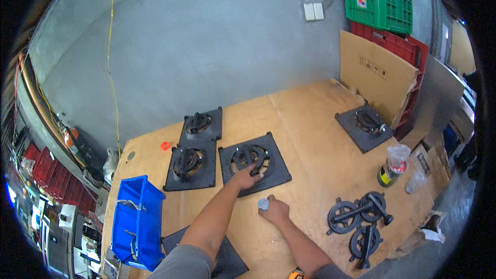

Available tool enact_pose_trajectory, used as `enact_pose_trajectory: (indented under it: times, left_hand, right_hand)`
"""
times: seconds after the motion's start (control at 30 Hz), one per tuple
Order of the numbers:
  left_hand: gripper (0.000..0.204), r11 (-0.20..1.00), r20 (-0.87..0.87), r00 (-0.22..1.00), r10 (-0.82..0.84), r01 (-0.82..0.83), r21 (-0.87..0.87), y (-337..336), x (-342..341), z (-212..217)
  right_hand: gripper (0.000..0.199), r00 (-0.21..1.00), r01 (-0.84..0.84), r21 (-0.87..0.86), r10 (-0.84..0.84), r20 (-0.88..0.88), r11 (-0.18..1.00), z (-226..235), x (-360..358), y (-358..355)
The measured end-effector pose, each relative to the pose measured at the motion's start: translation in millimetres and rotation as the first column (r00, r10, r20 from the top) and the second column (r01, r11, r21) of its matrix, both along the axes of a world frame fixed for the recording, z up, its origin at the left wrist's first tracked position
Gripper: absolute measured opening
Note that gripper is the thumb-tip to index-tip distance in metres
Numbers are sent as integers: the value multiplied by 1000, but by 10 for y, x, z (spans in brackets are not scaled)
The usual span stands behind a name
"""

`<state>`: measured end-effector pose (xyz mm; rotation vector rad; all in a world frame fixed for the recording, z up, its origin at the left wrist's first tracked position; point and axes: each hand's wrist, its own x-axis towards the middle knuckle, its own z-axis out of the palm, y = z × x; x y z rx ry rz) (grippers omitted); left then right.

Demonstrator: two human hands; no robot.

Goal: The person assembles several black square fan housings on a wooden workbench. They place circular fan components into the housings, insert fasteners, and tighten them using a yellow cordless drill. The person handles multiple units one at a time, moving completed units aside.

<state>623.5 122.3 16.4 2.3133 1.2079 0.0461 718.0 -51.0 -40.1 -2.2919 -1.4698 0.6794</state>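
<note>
On the bench, the left hand (247, 174) lies spread on the ring (250, 157) of the middle plate (276, 171) (nearer than the right hand (275, 210), pinching a grey disc (263, 204)).

Just one view here, a fisheye head cam that's looking steeply down from above the workbench (310, 124) and facing the grey wall (206, 36) behind it. The forearms are coming in from the bottom edge, so it's sitting close over the near side. Edges are bending hard toward the rim, and crates (382, 15) are squeezing in at upper right.
</note>
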Motion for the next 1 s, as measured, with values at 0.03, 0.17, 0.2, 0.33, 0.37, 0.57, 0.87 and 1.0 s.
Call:
enact_pose_trajectory:
  times: [0.03,0.17,0.2,0.33,0.37,0.57,0.87,1.0]
  left_hand:
    - [70,999,32,998,46,-46,-17,11,2,-31]
    - [58,988,92,983,157,-156,-20,-32,-21,-57]
    - [56,991,113,984,135,-134,-16,-113,-1,10]
    - [50,994,196,978,70,-51,-98,-716,-172,60]
    - [50,989,203,977,66,-36,-146,-850,-232,-12]
    - [73,945,239,971,3,75,-318,-1618,-358,-131]
    - [48,853,348,936,52,140,-503,-2042,-472,-78]
    - [36,798,398,909,124,147,-585,-2011,-427,-59]
  right_hand:
    - [63,999,4,33,-3,-38,999,-1,-1,-5]
    - [67,979,29,183,9,-202,983,-172,33,-220]
    - [68,970,46,236,13,-245,971,-175,77,-269]
    - [63,903,98,227,10,-429,969,153,-3,-658]
    - [62,863,167,239,-25,-504,957,159,-72,-756]
    - [54,622,623,341,-182,-762,703,-93,-634,-1273]
    - [53,590,728,287,-354,-726,623,-56,-676,-1519]
    - [54,655,637,201,-384,-651,744,167,-579,-1572]
